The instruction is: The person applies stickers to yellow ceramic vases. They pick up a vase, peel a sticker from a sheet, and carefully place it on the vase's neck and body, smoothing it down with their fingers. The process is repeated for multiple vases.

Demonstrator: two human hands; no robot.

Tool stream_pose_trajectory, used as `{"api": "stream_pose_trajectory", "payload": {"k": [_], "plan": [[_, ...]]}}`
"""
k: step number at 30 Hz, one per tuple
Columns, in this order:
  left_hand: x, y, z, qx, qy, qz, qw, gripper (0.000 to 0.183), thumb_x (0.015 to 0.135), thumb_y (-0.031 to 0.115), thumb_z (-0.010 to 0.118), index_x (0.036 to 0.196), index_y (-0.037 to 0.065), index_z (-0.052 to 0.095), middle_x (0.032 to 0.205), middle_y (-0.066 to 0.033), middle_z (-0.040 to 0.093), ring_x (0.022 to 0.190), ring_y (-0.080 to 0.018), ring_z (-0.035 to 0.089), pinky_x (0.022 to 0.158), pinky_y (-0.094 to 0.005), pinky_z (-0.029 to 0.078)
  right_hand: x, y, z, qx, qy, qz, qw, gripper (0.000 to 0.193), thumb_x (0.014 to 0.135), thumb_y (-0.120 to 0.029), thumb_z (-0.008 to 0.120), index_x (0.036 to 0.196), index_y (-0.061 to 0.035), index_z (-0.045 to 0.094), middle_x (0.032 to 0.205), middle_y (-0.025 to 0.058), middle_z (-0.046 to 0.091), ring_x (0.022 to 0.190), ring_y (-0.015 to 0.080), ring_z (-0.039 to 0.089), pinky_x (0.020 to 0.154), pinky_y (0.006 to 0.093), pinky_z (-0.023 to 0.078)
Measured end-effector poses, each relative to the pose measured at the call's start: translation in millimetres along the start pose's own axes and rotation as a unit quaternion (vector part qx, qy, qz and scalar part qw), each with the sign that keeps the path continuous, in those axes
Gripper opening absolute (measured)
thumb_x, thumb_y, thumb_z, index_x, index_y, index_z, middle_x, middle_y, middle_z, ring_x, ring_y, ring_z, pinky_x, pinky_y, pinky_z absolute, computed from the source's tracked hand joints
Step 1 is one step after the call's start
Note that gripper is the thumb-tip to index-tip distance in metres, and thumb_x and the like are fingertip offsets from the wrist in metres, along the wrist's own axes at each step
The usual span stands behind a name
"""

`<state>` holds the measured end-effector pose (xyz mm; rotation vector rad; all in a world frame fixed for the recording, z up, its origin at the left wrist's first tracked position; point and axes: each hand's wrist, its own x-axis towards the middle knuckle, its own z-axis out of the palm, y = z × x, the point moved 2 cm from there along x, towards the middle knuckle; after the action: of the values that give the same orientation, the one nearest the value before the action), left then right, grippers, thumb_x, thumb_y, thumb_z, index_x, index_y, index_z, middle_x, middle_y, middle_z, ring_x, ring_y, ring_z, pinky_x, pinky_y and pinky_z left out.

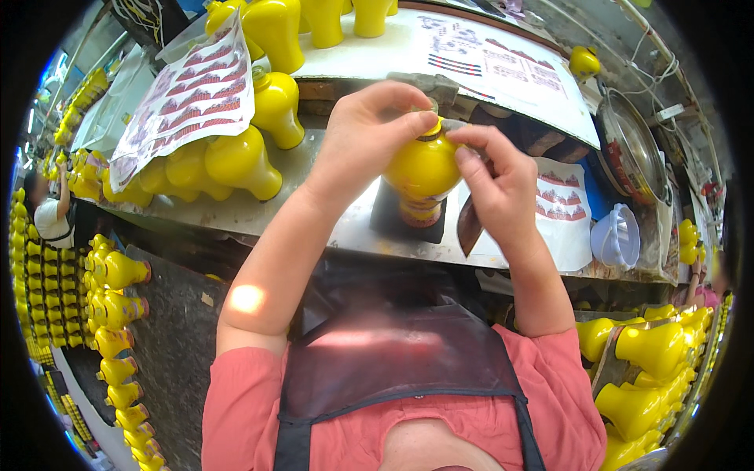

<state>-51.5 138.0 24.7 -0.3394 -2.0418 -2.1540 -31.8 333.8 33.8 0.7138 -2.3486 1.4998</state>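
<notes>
A glossy yellow bottle [422, 171] with a rounded body, narrow waist and dark band round its neck stands on a dark pad [386, 212] at the bench's front. My left hand [369, 129] is closed at the bottle's neck, thumb and fingers pinching round its top. From the other side, the thumb and forefinger of my right hand [503, 177] come together beside the neck. A dark brown, flat, pointed piece [469, 229] sticks out below my right palm, seemingly held by the curled fingers. Its upper part is hidden.
Printed decal sheets [200, 94] lie over yellow bottles at left; another sheet [565, 216] is at right, beside a pale bucket [616, 238]. A white board [393, 55] spans the back. More yellow bottles [644, 353] crowd both sides. People are at both far edges.
</notes>
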Motion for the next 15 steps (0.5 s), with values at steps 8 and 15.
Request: {"api": "stream_pose_trajectory", "payload": {"k": [8, 15], "plan": [[0.9, -5.5, -1.4, -0.044, -0.008, -0.014, 0.999, 0.018, 0.102, 0.02, 0.069, 0.109, 0.003, 0.071, 0.101, 0.0007, 0.071, 0.093, -0.0064, 0.062, 0.087, -0.0238, 0.051, -11.7, -13.8, 12.5, -0.215, -0.041, -0.186, 0.958, 0.021, 0.087, -0.002, 0.069, 0.107, -0.0077, 0.072, 0.077, 0.0128, 0.069, 0.059, 0.0273, 0.064, 0.056, 0.0369, 0.051], [-4.1, -4.4, -1.1, 0.04, 0.004, 0.032, 0.999, 0.021, 0.106, 0.023, 0.063, 0.106, 0.003, 0.07, 0.098, 0.0031, 0.069, 0.092, -0.0038, 0.059, 0.085, -0.0222, 0.05, 4.3, -0.6, -0.5, 0.05, -0.006, 0.013, 0.999, 0.014, 0.098, -0.004, 0.065, 0.109, -0.0009, 0.072, 0.085, -0.0017, 0.067, 0.063, 0.0013, 0.05, 0.057, 0.0183, 0.039]]}}
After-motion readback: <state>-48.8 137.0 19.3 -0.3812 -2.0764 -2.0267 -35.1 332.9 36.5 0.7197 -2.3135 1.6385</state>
